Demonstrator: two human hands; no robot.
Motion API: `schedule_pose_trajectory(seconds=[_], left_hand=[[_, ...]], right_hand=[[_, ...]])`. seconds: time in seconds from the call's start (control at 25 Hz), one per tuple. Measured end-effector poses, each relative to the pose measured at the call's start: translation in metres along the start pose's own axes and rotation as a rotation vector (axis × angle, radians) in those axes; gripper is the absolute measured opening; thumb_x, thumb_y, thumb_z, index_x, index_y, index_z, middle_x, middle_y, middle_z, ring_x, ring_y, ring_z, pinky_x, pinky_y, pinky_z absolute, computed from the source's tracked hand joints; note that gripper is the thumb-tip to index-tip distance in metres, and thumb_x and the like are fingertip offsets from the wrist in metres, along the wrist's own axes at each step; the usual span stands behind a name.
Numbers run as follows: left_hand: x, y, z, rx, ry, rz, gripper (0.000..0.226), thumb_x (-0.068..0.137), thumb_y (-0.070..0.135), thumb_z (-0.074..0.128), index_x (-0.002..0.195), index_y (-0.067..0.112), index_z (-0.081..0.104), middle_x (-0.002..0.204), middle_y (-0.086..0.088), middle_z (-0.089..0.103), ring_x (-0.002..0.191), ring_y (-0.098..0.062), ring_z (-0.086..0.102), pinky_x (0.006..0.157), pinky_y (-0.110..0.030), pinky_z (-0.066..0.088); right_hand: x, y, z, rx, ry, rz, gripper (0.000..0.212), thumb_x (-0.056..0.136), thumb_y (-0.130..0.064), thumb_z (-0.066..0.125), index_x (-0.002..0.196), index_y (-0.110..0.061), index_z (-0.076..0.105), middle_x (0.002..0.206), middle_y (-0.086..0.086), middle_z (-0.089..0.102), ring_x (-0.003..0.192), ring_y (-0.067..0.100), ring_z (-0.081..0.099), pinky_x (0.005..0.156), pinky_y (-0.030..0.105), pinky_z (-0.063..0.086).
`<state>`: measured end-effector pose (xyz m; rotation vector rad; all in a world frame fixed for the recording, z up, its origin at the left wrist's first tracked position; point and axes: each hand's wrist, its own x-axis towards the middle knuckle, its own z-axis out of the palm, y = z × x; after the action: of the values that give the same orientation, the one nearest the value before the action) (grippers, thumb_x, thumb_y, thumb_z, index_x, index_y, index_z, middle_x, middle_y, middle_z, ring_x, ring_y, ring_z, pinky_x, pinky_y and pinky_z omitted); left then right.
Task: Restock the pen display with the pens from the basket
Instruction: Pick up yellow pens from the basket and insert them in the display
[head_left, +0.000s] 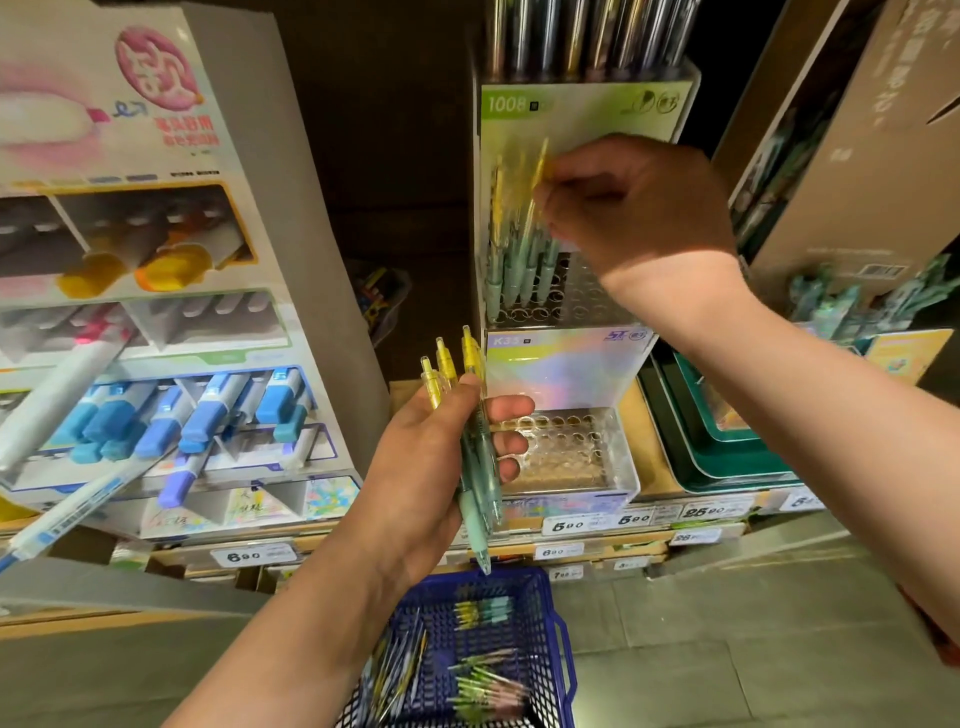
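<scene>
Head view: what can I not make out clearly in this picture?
Yellow pen pinched by the right hand: motion blur; its target hole is unclear.
Upper display: the right hand covers part of its hole rack.
Basket: cut off by the bottom edge, so its pens are uncountable.
Pen bundle in the left hand: the pens overlap, so the count is unsure.

Upper pen display header reads 1008, lower pen display header reads K35. On the shelf edge, left price tag shows 6 90, middle price tag 5 90, right price tag 25 90.
</scene>
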<state>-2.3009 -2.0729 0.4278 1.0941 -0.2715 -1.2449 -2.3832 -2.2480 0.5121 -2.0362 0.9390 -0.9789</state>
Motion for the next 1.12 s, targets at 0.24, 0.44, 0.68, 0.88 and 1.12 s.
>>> schedule_pose_trajectory(seconds=[0.24,0.44,0.68,0.88,1.12], left_hand=[[0.000,-0.001,-0.001,0.016,0.017,0.041,0.036,0.106,0.032,0.051,0.129,0.005,0.057,0.099,-0.010,0.075,0.065,-0.015,0.064,0.056,-0.027,0.053],[0.000,0.000,0.004,0.032,0.022,0.090,0.032,0.104,0.034,0.052,0.123,0.008,0.059,0.095,-0.009,0.074,0.063,-0.014,0.061,0.057,-0.026,0.052],[0.002,0.000,0.011,-0.002,-0.005,0.093,0.031,0.105,0.033,0.051,0.119,0.008,0.064,0.090,-0.007,0.071,0.064,-0.012,0.059,0.056,-0.025,0.051],[0.004,-0.002,0.014,0.006,-0.003,0.066,0.037,0.104,0.035,0.052,0.108,0.003,0.070,0.090,-0.009,0.074,0.068,-0.015,0.066,0.064,-0.026,0.059],[0.002,-0.003,0.010,0.018,0.036,-0.019,0.034,0.107,0.037,0.048,0.117,0.007,0.062,0.081,-0.006,0.066,0.059,-0.015,0.054,0.051,-0.026,0.048]], right_hand=[[-0.009,-0.003,0.009,-0.218,-0.107,0.032,0.014,0.091,-0.029,0.069,0.102,-0.024,0.077,0.092,-0.010,0.075,0.088,0.006,0.070,0.092,0.028,0.054],[-0.030,-0.002,0.009,-0.281,-0.253,0.140,0.018,0.090,-0.046,0.068,0.095,-0.031,0.074,0.083,-0.016,0.072,0.080,0.002,0.068,0.078,0.022,0.055],[-0.050,0.001,0.008,-0.072,-0.510,0.241,0.012,0.089,-0.036,0.073,0.099,-0.030,0.075,0.085,-0.014,0.076,0.081,-0.007,0.068,0.075,0.009,0.050],[-0.052,0.003,0.009,-0.033,-0.520,0.292,0.014,0.090,-0.037,0.073,0.085,-0.024,0.075,0.079,-0.005,0.076,0.071,0.004,0.071,0.059,0.006,0.048],[-0.032,0.002,-0.011,0.359,-0.185,0.303,0.011,0.089,-0.014,0.075,0.080,-0.020,0.076,0.079,0.003,0.078,0.082,0.019,0.076,0.074,0.025,0.061]])
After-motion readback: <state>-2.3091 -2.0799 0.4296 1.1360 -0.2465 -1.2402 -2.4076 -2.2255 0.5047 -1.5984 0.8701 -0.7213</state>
